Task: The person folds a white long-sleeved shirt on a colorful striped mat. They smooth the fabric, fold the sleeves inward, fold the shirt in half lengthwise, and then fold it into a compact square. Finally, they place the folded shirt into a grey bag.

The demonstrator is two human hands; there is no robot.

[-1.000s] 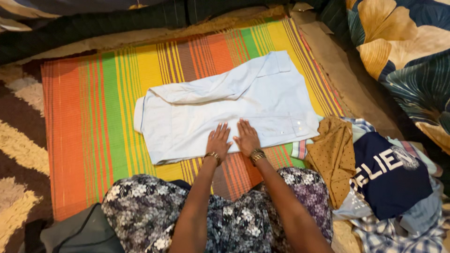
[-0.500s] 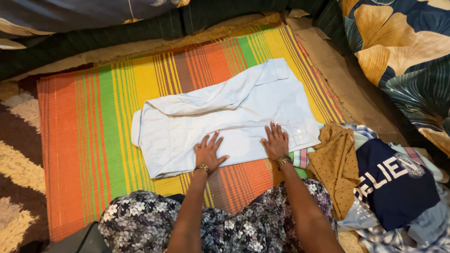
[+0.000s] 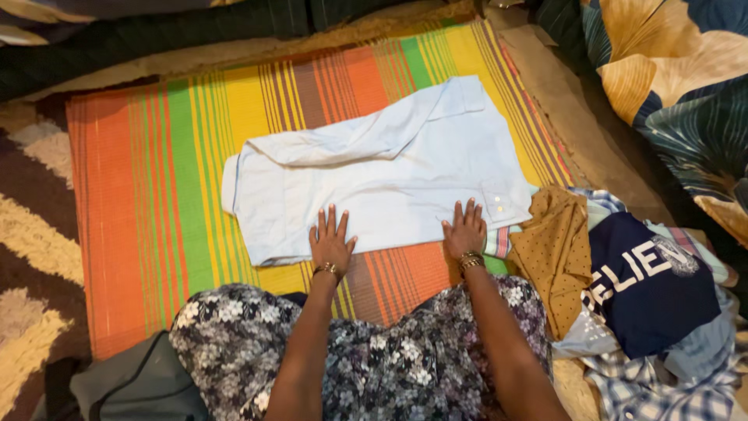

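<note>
A pale blue shirt (image 3: 389,168) lies partly folded and flat on a bright striped mat (image 3: 156,195). My left hand (image 3: 330,239) presses palm-down on the shirt's near edge, fingers spread. My right hand (image 3: 465,228) lies flat on the same edge further right, near the shirt's pocket corner. Both wrists wear bangles. Neither hand grips the cloth. My lap in a floral dress (image 3: 389,359) fills the bottom of the view.
A heap of clothes sits at the right: a mustard dotted cloth (image 3: 557,249), a navy printed shirt (image 3: 643,284) and checked fabric (image 3: 654,386). A leaf-patterned bedcover (image 3: 678,70) lies beyond. A brown-and-cream rug (image 3: 31,234) borders the mat's left; a grey garment (image 3: 132,386) lies bottom left.
My hands began side by side at the middle of the shirt's near edge and have slid apart along it, the left going left and the right going right.
</note>
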